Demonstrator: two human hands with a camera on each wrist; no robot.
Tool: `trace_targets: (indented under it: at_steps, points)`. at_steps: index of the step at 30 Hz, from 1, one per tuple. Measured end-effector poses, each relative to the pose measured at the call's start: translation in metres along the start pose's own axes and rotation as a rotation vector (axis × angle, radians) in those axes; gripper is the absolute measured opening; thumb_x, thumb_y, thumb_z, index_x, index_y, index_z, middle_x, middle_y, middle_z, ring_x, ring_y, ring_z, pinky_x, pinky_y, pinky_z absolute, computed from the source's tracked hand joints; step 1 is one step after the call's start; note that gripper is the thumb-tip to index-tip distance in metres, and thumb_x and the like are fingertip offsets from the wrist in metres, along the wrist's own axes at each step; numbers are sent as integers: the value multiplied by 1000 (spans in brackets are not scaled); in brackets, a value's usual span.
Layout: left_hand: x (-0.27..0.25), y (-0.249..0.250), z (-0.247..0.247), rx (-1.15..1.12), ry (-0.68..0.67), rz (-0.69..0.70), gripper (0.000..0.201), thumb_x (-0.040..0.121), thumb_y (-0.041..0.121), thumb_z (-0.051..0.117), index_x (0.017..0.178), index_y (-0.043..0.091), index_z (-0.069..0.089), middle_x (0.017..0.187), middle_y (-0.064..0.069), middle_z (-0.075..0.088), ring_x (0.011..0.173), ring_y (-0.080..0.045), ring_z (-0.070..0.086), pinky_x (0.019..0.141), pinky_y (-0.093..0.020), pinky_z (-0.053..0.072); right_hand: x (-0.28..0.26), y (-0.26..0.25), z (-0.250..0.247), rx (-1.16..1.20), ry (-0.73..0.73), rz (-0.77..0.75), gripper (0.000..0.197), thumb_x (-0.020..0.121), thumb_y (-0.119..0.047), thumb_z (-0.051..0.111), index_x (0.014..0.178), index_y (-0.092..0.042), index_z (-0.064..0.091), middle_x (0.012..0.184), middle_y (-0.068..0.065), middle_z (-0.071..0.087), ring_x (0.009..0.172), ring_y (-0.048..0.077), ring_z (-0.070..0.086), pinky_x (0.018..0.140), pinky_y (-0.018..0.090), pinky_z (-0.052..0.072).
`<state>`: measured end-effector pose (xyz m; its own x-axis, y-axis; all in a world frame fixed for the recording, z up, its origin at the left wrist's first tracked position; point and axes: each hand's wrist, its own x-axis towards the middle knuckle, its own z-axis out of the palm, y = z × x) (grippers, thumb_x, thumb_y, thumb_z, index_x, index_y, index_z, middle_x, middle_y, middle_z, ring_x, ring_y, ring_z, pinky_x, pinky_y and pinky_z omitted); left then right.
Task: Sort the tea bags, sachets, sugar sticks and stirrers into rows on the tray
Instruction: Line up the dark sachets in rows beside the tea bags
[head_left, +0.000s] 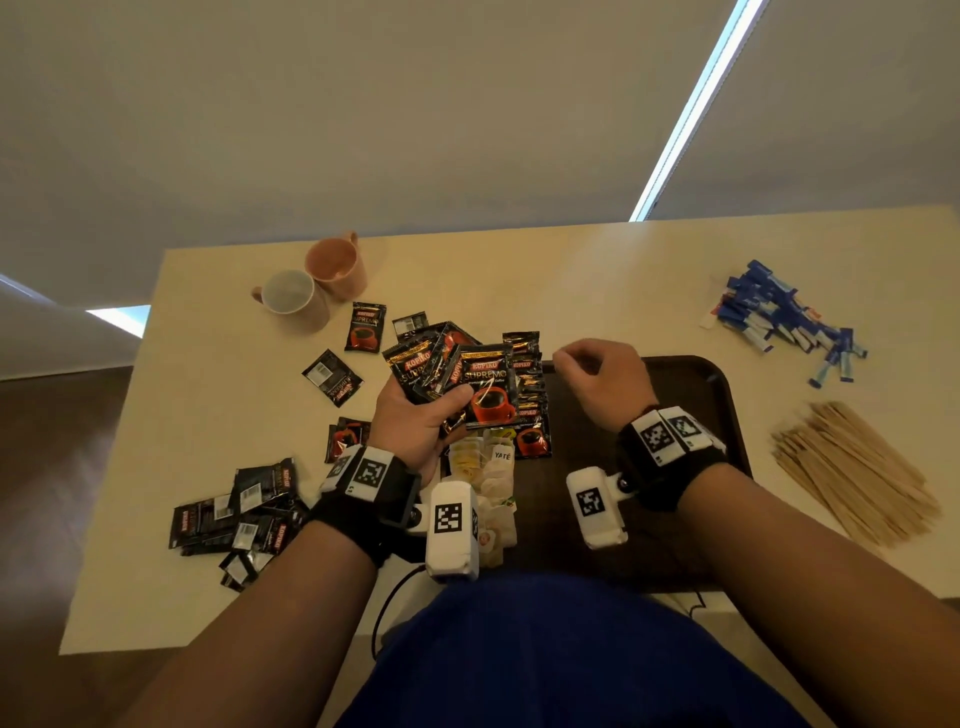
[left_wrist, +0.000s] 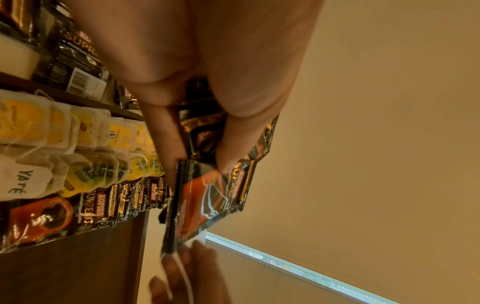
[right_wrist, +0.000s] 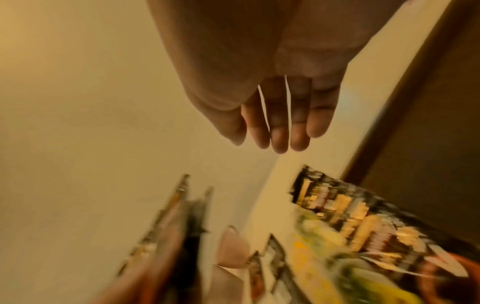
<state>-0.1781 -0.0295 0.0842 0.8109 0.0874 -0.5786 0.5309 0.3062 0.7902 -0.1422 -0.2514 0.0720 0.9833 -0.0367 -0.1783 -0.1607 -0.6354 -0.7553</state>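
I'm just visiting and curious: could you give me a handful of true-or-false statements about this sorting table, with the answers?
1. The left hand grips a fan of black-and-red coffee sachets. True.
2. The blue-and-white sugar sticks lie in a row on the dark brown tray. False: they are heaped on the cream table, beyond the tray.
3. The right hand holds a wooden stirrer. False: it holds nothing.
4. Yellow and white tea bags already lie in rows on the tray. True.
5. Two mugs stand on the table. True.
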Motion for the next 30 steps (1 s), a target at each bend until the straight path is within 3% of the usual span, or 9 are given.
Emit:
trace_targets:
  at_steps: [5, 10, 13, 17, 19, 22, 25, 30]
  points:
    - [-5, -4, 1, -8, -37, -12, 53, 82, -4, 73, 128, 17, 56, 117, -9, 72, 105, -28, 71, 79, -49, 60, -14, -35, -4, 59, -96, -135, 30, 87, -33, 72, 113, -18, 67, 103, -8, 67, 84, 7, 66, 74, 23, 54]
    - [-10, -9, 4, 20, -69, -15, 57, 82, -4, 74, 132, 16, 53, 123, -12, 69, 107, -30, 70, 83, -54, 59, -25, -45, -1, 47, -132, -134, 35, 80, -28, 80, 113, -21, 67, 92, -11, 65, 76, 8, 64, 69, 23, 54]
    - [-16, -8, 7, 23, -76, -12, 53, 84, -4, 71, 130, 14, 54, 121, -11, 69, 106, -29, 70, 77, -47, 61, -27, -44, -1, 37, -120, -90, 30, 78, -24, 82, 104, -21, 68, 87, -3, 66, 73, 12, 62, 70, 29, 54]
    - [-18, -6, 7, -6, -82, -13, 53, 86, -6, 68, 134, 11, 51, 123, -13, 68, 108, -34, 68, 67, -39, 61, -28, -40, -5, 187, -135, -47, 25, 77, -10, 81, 94, -17, 65, 78, -7, 63, 59, -6, 56, 58, 11, 47]
    - [-19, -5, 6, -25, -76, -12, 53, 87, -7, 67, 134, 11, 51, 124, -14, 67, 108, -33, 69, 66, -38, 61, -29, -38, -9, 243, -142, -23, 23, 78, -5, 80, 94, -12, 64, 78, -6, 64, 58, -9, 56, 57, 8, 47]
    - [-20, -3, 4, -62, -69, -16, 53, 88, -9, 64, 135, 11, 51, 124, -13, 67, 104, -29, 70, 67, -38, 61, -30, -33, -17, 310, -157, 23, 22, 80, -2, 77, 94, -12, 63, 81, 1, 69, 66, 1, 64, 59, 12, 52]
    - [-19, -2, 1, -91, -51, -10, 52, 89, -10, 63, 134, 12, 51, 123, -14, 68, 101, -29, 72, 68, -40, 61, -29, -23, -26, 366, -170, 80, 20, 82, -1, 75, 93, -12, 64, 85, 13, 72, 73, 19, 71, 58, 24, 59]
    - [-17, 1, -2, -106, -33, 6, 50, 90, -10, 62, 134, 11, 52, 120, -14, 69, 91, -24, 75, 67, -40, 62, -19, 9, -31, 176, -167, 140, 21, 83, -10, 76, 101, -16, 66, 85, 5, 70, 81, 19, 70, 64, 27, 58]
